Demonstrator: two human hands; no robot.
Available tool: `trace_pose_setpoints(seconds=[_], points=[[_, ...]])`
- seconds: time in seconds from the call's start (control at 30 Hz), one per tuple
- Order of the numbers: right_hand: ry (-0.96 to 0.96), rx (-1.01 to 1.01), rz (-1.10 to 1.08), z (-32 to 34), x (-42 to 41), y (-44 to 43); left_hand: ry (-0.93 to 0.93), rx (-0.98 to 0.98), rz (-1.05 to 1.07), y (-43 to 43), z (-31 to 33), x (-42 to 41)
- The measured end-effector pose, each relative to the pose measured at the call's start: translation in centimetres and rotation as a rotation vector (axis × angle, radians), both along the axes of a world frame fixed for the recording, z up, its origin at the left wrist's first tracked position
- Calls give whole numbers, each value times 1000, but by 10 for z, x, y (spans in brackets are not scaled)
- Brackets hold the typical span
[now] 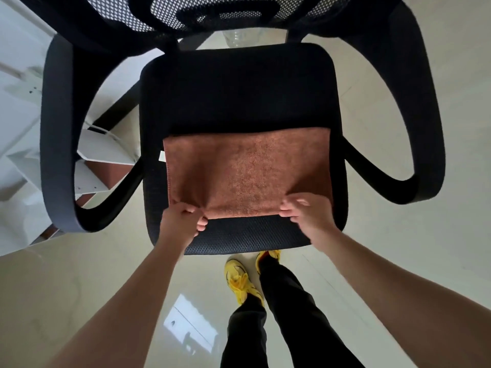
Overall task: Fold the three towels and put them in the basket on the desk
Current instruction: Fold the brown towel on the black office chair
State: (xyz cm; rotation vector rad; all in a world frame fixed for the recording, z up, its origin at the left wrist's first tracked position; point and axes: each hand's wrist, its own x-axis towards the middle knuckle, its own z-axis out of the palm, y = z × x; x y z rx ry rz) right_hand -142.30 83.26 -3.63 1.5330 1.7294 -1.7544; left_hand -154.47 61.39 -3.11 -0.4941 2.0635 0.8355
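Note:
A brown towel (247, 171) lies flat on the black seat of an office chair (239, 96), covering the seat's near half. My left hand (180, 221) pinches the towel's near left corner. My right hand (305, 213) pinches its near right corner. A small white tag (161, 156) sticks out at the towel's left edge. No basket, desk top or other towels are in view.
The chair's two black armrests (57, 134) curve round both sides of the seat, with the mesh backrest (212, 14) at the top. White furniture (18, 128) stands at the left. A glossy tiled floor (398, 261) and my yellow shoes (239, 277) lie below.

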Motion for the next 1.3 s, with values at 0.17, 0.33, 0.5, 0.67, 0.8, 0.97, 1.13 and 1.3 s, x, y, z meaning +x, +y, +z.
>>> trace_pose_setpoints(seconds=[0.17,0.33,0.5,0.67,0.8,0.97,1.13,1.3], points=[[-175,247,-92,16,14,46,338,-360,-360,-26,13,-22],[81,14,24,29,-84,40,683,-136,-916,47,16,-48],[21,-195,-303,13,-115,86,506,-300,-1110,57,-10,-89],[-13,236,-296,7,-95,124,575,-300,-927,34,-1,-100],[-15,496,0,19,-62,93,766,-233,-995,24,3,-69],[-177,510,192,8,-18,66,575,-319,-1214,10,-14,-43],[-337,372,92,6,-26,65,540,-339,-1261,14,-8,-50],[-343,312,122,7,-27,81,567,-344,-1360,-2,-5,-69]])
